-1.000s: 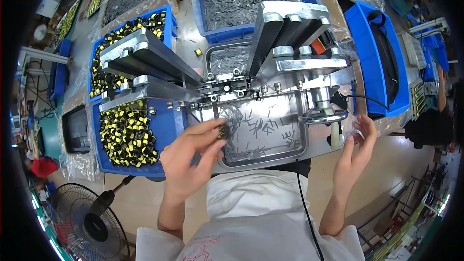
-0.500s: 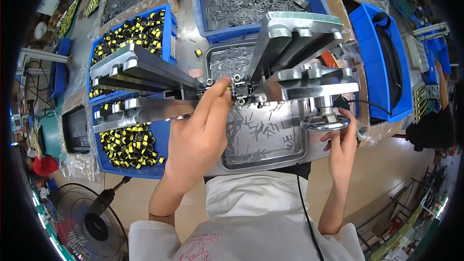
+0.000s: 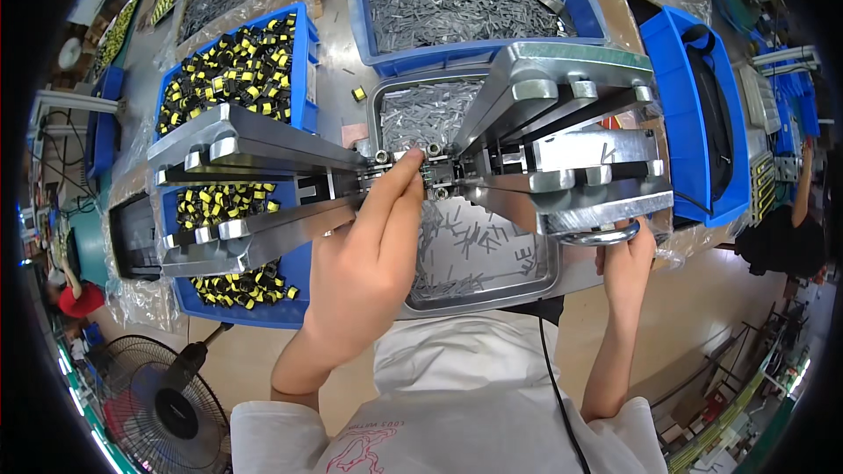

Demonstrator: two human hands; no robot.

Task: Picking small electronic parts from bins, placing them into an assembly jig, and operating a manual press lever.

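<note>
A grey metal press fixture (image 3: 562,158) with angled arms stands over a steel tray (image 3: 492,294) of loose grey metal clips. My left hand (image 3: 373,254) reaches up to the fixture's small central slot (image 3: 428,171), its fingertips pinched on a small part pressed into the slot. My right hand (image 3: 625,259) grips the round metal handle (image 3: 595,235) at the fixture's lower right.
A blue bin of yellow-and-black coil parts (image 3: 233,75) sits at the left, another (image 3: 230,285) below it. A blue bin of grey clips (image 3: 465,0) is behind. A blue bin (image 3: 694,105) stands at the right. A floor fan (image 3: 167,408) is at lower left.
My left hand rose from the tray to the fixture's central slot with a small part. My right hand moved in from open air and closed on the round handle.
</note>
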